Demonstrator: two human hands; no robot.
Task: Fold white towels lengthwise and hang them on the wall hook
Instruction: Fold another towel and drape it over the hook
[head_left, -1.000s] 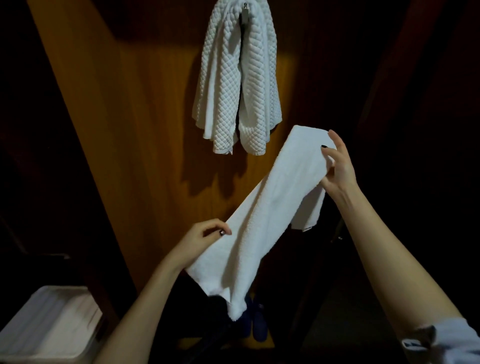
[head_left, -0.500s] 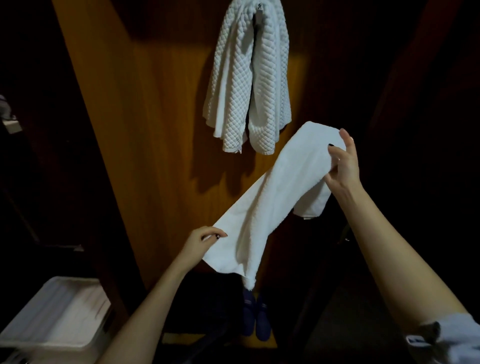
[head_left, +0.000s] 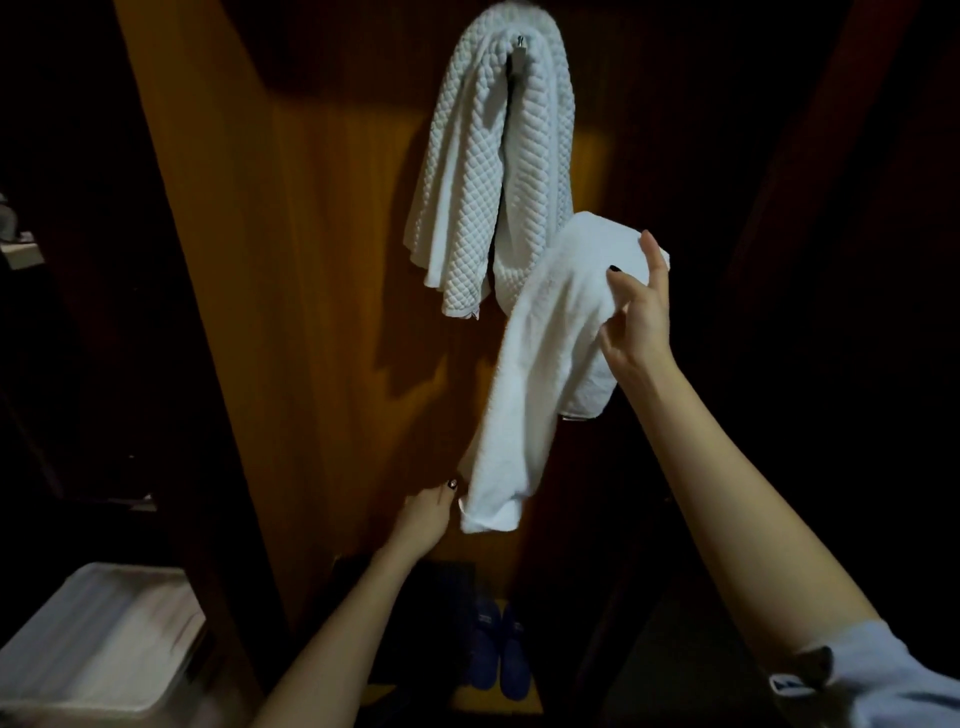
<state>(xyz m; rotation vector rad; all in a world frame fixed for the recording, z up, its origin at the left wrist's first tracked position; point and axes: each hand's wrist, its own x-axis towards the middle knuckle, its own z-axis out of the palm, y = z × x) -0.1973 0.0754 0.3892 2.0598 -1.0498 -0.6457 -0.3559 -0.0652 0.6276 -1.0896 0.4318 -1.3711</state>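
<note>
A smooth white towel (head_left: 540, 364), folded into a long strip, hangs steeply in front of the wooden wall panel (head_left: 311, 312). My right hand (head_left: 636, 312) grips its upper end, with the short end draped behind my fingers. My left hand (head_left: 426, 517) pinches the lower corner near the bottom. Above, a quilted white towel (head_left: 498, 171) hangs doubled over the metal wall hook (head_left: 519, 44); the held towel's top overlaps its lower right edge.
A white plastic container (head_left: 98, 639) sits at the lower left. A pair of blue slippers (head_left: 496, 654) stands on the floor below the panel. Dark cupboard sides close in on both left and right.
The towel has swung from a slanted line to nearly vertical. My left hand moved right and down with the lower corner; my right hand rose a little toward the hanging towel.
</note>
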